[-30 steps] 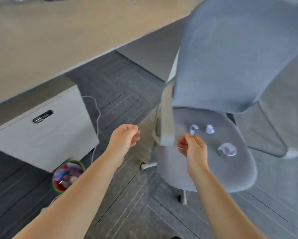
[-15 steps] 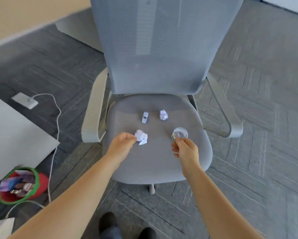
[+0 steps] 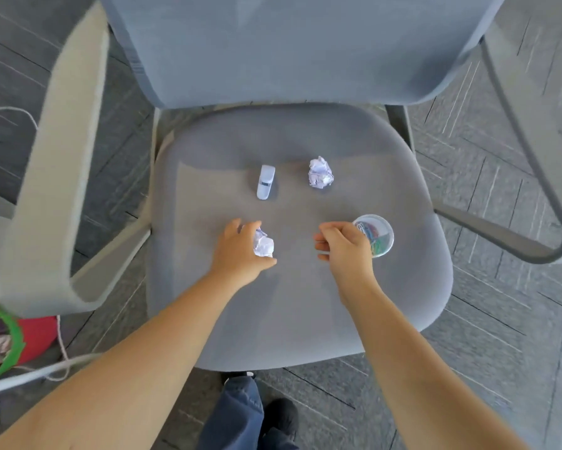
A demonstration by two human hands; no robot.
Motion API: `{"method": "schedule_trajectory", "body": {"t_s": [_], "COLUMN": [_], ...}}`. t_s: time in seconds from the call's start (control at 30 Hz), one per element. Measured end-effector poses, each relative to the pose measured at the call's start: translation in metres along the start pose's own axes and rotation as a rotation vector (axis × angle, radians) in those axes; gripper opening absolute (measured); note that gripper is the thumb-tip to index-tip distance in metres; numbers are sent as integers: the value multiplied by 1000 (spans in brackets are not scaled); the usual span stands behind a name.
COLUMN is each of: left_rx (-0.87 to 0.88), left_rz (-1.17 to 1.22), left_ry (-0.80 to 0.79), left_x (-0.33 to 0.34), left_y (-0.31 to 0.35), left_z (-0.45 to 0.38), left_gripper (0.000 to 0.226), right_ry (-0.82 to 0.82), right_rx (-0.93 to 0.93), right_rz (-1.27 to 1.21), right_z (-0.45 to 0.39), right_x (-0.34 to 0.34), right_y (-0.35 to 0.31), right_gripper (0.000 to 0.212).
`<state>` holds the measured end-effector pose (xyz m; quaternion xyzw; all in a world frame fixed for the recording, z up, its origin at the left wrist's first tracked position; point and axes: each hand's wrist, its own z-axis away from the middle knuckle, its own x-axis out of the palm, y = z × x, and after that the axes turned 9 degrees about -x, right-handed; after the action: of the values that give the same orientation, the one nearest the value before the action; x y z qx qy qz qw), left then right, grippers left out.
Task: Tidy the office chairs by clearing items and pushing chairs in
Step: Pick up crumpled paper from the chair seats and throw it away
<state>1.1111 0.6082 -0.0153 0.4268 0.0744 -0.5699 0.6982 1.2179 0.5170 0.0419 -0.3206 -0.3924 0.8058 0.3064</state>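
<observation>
Clutter on chair seat (image 3: 305, 313), mid-frame. Left hand (image 3: 240, 251) grip curled round near paper ball (image 3: 264, 244), presumably bin-bound. Right hand (image 3: 344, 246) curled beside paperclip cup (image 3: 378, 235); contact unclear. Stapler-like item (image 3: 266, 181), far paper ball (image 3: 320, 173) untouched.

Both arms outstretched, fingers curled

Under my left hand (image 3: 240, 251) lies a crumpled paper ball (image 3: 264, 244); a clear tub of paper clips (image 3: 375, 236) touches my right hand (image 3: 344, 246). Beyond them: a white stapler (image 3: 265, 181), another paper wad (image 3: 319, 173), all on the grey chair seat (image 3: 292, 300).
</observation>
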Motion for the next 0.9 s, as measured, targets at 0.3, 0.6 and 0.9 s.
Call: {"method": "schedule_trajectory", "body": {"t_s": [0.3,0.6,0.9], "left_rx": [-111,-145,-195], "left_rz": [116,484,606], "left_ry": [19,11,37], "left_x": [-9,-31,-8], "left_y": [19,55,58], "left_z": [-24,-40,-44], "left_gripper": [31,27,25], "right_ry": [-24,-133,-303], "right_rx": [-8,-263,-371], "right_rz": [71,491,750], "right_z": [-48,-126,-164], "right_x": [5,7,15], "right_y": [-15,-37,-2], "right_gripper": [11,51,47]}}
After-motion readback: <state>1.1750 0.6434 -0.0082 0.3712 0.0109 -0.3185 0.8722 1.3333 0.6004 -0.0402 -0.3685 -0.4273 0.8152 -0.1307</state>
